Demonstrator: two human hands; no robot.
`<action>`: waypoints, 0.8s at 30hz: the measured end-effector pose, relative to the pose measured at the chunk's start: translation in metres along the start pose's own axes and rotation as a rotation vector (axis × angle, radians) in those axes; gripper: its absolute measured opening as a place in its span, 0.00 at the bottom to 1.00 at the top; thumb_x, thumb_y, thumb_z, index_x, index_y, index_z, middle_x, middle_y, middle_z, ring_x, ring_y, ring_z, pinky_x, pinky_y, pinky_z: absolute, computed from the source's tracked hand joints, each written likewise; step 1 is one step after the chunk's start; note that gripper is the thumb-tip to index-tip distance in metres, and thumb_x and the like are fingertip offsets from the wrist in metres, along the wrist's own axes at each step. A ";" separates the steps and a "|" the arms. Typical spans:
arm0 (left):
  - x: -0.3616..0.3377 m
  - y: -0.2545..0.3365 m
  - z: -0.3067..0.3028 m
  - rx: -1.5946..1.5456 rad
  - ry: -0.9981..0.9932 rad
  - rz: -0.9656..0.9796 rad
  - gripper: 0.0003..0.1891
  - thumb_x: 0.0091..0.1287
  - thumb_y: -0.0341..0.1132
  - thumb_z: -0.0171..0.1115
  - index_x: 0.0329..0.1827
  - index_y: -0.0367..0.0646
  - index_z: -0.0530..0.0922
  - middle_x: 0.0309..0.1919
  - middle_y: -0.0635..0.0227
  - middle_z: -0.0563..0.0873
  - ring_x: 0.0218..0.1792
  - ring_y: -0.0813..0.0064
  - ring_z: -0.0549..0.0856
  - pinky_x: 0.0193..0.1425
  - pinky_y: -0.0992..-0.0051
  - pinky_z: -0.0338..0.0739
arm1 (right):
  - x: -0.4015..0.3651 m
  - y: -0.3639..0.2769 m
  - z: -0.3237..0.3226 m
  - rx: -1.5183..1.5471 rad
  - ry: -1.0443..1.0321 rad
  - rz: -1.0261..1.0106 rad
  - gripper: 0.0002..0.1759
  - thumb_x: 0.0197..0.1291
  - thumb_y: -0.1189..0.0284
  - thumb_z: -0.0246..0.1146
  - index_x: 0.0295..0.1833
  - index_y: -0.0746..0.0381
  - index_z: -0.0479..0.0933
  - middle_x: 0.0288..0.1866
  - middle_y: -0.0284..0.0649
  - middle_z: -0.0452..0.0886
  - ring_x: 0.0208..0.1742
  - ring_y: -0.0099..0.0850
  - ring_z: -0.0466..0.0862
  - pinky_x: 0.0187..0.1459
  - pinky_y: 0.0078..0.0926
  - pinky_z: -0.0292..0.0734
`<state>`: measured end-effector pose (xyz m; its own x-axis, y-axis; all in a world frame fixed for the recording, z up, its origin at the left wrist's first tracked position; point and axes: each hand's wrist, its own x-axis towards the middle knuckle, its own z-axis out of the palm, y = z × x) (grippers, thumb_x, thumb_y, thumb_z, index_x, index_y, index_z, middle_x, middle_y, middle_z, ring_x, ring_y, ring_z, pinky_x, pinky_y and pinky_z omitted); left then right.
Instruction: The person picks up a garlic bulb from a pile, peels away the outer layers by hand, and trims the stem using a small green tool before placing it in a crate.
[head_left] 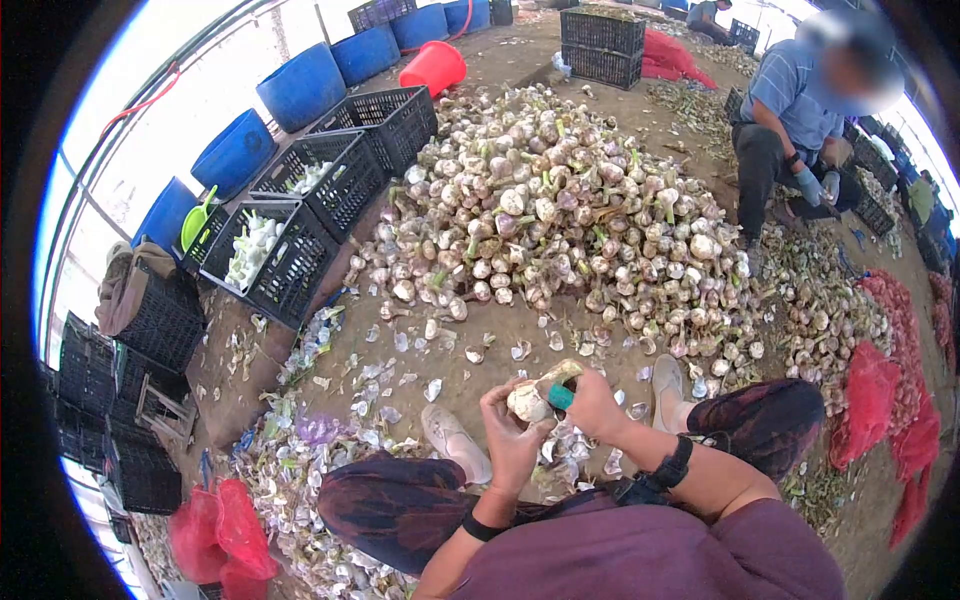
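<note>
Between my knees, my left hand (512, 437) has its fingers wrapped round a whitish garlic bulb (528, 401). My right hand (594, 405) is closed on a small tool with a green part (560, 397), held right against the bulb. A pale brown piece (562, 372), perhaps the stem or outer skin, sticks up beside the tool; my fingers hide part of it. Just beyond my feet rises a large heap of unpeeled garlic bulbs (560, 200). Loose skins (310, 505) lie on the ground around my legs.
Black crates stand at the left, one (290, 285) holding white peeled garlic (252, 250). Behind them are blue barrels (300, 88) and a red bucket (434, 68). A co-worker in a blue shirt (785, 85) sits at the right. Red mesh bags (868, 400) lie at both sides.
</note>
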<state>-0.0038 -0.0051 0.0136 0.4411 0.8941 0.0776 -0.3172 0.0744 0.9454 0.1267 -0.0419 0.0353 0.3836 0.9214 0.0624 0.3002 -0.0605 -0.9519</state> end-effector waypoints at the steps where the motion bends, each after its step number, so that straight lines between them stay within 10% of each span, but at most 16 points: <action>1: -0.001 0.000 0.000 -0.041 0.009 -0.031 0.34 0.45 0.17 0.65 0.55 0.42 0.58 0.52 0.61 0.70 0.54 0.70 0.72 0.59 0.72 0.70 | -0.001 0.000 -0.001 0.000 -0.009 0.004 0.14 0.55 0.66 0.61 0.39 0.68 0.75 0.30 0.48 0.80 0.31 0.36 0.79 0.35 0.32 0.72; 3: -0.001 0.001 0.000 -0.124 0.026 -0.090 0.32 0.47 0.18 0.65 0.55 0.42 0.59 0.51 0.62 0.70 0.52 0.71 0.74 0.55 0.73 0.72 | -0.001 0.001 -0.004 -0.002 -0.028 0.009 0.10 0.55 0.73 0.61 0.40 0.67 0.74 0.31 0.42 0.80 0.32 0.26 0.77 0.37 0.27 0.72; 6: -0.002 0.001 -0.006 -0.097 0.029 -0.208 0.27 0.55 0.22 0.60 0.56 0.42 0.59 0.50 0.63 0.73 0.50 0.70 0.76 0.50 0.76 0.74 | 0.000 -0.009 -0.013 -0.054 -0.140 0.092 0.16 0.54 0.69 0.61 0.44 0.67 0.71 0.34 0.54 0.79 0.36 0.52 0.78 0.37 0.38 0.72; 13: 0.002 0.011 -0.004 -0.647 -0.081 -0.660 0.26 0.73 0.49 0.29 0.58 0.35 0.65 0.53 0.56 0.75 0.52 0.63 0.77 0.56 0.59 0.73 | 0.002 -0.004 -0.037 -0.399 -0.183 -0.315 0.19 0.45 0.77 0.61 0.46 0.67 0.71 0.43 0.52 0.77 0.44 0.51 0.77 0.44 0.38 0.73; 24: -0.001 -0.004 -0.011 -0.607 -0.143 -0.557 0.27 0.62 0.36 0.61 0.61 0.38 0.61 0.52 0.59 0.75 0.51 0.62 0.78 0.55 0.59 0.75 | -0.001 -0.005 -0.035 0.050 -0.175 -0.090 0.06 0.55 0.77 0.62 0.39 0.65 0.77 0.33 0.34 0.80 0.34 0.20 0.77 0.36 0.19 0.72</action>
<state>-0.0118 -0.0016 0.0061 0.7567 0.5944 -0.2722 -0.4005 0.7505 0.5258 0.1560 -0.0557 0.0503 0.1984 0.9751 0.0991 0.2810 0.0403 -0.9589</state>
